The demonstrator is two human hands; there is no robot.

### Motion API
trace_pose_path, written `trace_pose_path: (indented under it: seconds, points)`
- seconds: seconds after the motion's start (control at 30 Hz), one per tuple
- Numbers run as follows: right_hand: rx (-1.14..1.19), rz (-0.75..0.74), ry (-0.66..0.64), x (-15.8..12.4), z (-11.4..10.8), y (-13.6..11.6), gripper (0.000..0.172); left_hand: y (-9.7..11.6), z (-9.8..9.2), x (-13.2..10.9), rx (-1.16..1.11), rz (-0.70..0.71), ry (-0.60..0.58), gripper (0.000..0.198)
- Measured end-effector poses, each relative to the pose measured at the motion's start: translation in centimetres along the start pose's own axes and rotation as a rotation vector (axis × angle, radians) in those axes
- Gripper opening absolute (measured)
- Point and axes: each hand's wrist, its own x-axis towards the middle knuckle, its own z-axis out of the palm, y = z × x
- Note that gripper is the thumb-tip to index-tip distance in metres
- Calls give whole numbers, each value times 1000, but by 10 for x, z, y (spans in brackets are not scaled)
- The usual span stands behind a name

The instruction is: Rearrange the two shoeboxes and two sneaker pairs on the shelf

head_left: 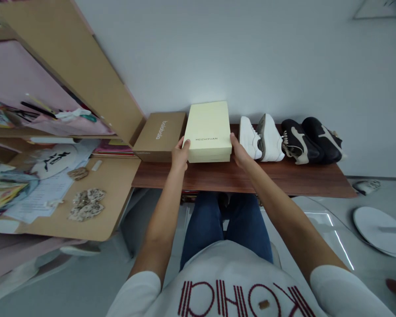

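Observation:
A pale yellow shoe box with its lid on stands on a dark wooden shelf against the white wall. My left hand grips its front left corner and my right hand grips its front right corner, fingers pressed to the sides. Touching the box on its left is a brown cardboard shoe box. To its right stand a pair of white sneakers and a pair of black and beige sneakers, heels toward me.
A cardboard-coloured desk at the left carries papers, fabric bows and a round fan with black writing. Pink shelving with pens rises above it. A white round base lies on the floor at the right. My knees in blue jeans sit under the shelf.

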Motion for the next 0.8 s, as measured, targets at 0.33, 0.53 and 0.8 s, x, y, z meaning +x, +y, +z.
trace_pose_path:
  seconds: [0.33, 0.53, 0.8]
  points:
    - [138, 102, 84, 6, 10, 23, 46, -16, -7, 3, 81, 97, -4, 44]
    - [83, 112, 95, 6, 17, 36, 47, -30, -9, 7, 78, 101, 34, 41]
    - [-126, 53, 114, 4, 20, 35, 60, -31, -5, 2, 108, 119, 95, 36]
